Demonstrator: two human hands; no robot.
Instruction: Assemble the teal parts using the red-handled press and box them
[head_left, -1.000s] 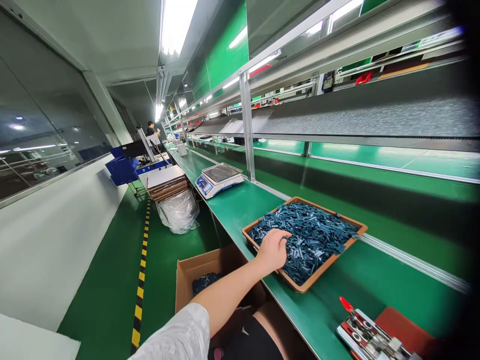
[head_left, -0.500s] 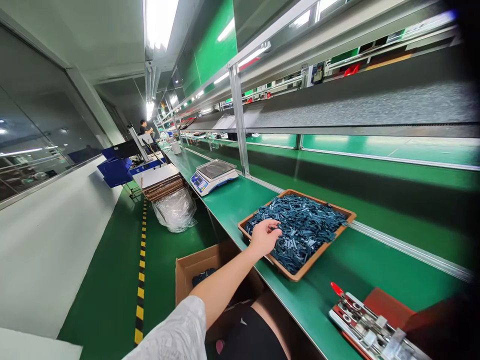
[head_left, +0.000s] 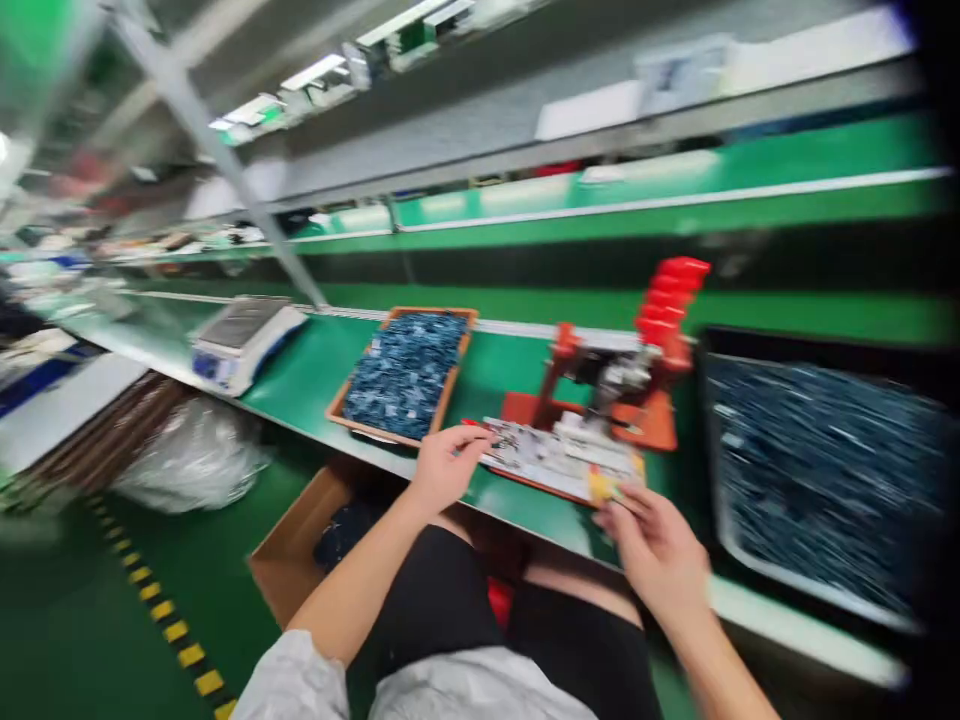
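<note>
The picture is smeared by head motion. My left hand (head_left: pixel 444 462) hovers at the left end of a metal fixture plate (head_left: pixel 559 458) on the green bench, fingers curled in a pinch; what they hold is too blurred to name. My right hand (head_left: pixel 654 545) is at the plate's near right corner, fingers bent near a small yellow part (head_left: pixel 602 487). Behind the plate stands an orange press jig with red handles (head_left: pixel 645 345). A brown tray of dark blue small parts (head_left: pixel 405 372) lies to the left of the fixture.
A white and blue weighing scale (head_left: pixel 241 338) sits further left on the bench. A dark bin of blue parts (head_left: pixel 825 470) is on the right. A cardboard box (head_left: pixel 300 555) with parts stands on the floor by my knees, near a plastic-wrapped bundle (head_left: pixel 191 455).
My view has swung right and down. My left hand left the brown tray and came to the fixture plate. My right hand has come into view at the plate.
</note>
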